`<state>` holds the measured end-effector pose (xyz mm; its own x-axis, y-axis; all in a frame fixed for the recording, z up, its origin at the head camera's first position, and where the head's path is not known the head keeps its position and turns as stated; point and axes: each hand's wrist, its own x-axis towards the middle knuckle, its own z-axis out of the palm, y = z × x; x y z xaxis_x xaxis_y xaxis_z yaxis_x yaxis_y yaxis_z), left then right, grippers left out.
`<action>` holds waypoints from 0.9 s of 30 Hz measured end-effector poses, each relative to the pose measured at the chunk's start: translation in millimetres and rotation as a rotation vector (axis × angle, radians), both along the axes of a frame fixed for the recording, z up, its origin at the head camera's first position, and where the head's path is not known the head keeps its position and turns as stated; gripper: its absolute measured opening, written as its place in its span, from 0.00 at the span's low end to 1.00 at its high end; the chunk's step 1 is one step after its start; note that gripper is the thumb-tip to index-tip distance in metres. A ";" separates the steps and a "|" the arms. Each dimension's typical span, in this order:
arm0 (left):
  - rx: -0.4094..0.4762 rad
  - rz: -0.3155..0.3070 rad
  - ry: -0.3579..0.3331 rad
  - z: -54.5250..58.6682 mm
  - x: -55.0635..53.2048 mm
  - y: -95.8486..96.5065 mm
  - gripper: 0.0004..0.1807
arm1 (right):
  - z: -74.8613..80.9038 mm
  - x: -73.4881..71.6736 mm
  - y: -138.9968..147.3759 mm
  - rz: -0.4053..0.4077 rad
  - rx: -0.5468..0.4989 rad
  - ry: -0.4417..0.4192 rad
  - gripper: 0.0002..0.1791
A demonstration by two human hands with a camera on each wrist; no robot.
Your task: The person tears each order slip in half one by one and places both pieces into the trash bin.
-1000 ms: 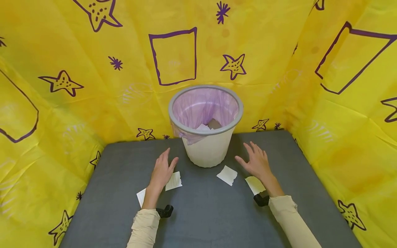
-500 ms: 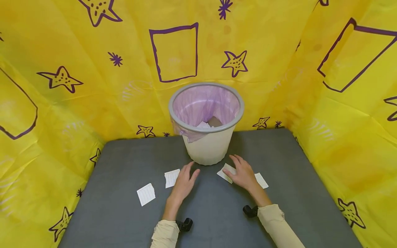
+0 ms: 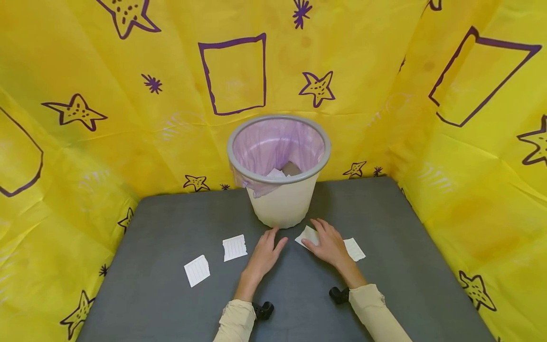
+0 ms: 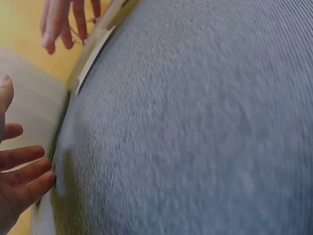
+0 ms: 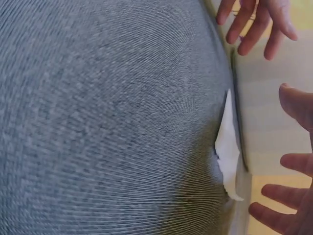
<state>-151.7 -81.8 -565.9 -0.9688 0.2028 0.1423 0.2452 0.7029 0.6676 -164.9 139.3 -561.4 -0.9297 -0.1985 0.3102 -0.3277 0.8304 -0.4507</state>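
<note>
Just below the right hand (image 3: 330, 244), fingers spread like those of the left hand (image 3: 262, 255), lay a torn paper scrap (image 3: 308, 234), presumably light, limp, easily ripped, best pinched by its upturned corner (image 5: 236, 196).

1. Far bin (image 3: 282, 204) is cream, its rim (image 3: 279, 180) grey, its liner (image 3: 254, 153) purple.
2. Left paper pieces (image 3: 235, 248) are white, faintly ruled.
3. Right paper pieces (image 3: 308, 232) are white.
4. Table (image 3: 171, 304) is grey, finely ribbed.
5. Backdrop (image 3: 363, 52) is yellow, with purple-outlined, dotted stars.
</note>
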 end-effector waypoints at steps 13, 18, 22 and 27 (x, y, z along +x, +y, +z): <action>-0.082 -0.086 0.084 -8.1 1.0 35.0 0.19 | -18.3 5.3 -8.7 0.053 0.116 -0.031 0.37; -0.089 -0.084 0.083 -8.5 1.1 34.5 0.18 | -19.8 7.3 -12.2 0.119 0.077 0.001 0.34; -0.096 -0.111 0.115 -8.9 1.2 31.7 0.18 | -18.6 8.4 -15.0 0.160 0.032 -0.009 0.29; -0.079 -0.118 0.128 -7.3 1.2 30.9 0.16 | -20.1 8.8 -18.8 0.261 -0.033 0.054 0.19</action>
<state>-150.5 -50.8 -573.2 -0.9126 0.3292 0.2424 0.4086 0.7131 0.5697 -156.1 120.6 -581.5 -0.8300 -0.4186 0.3686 -0.5535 0.6993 -0.4523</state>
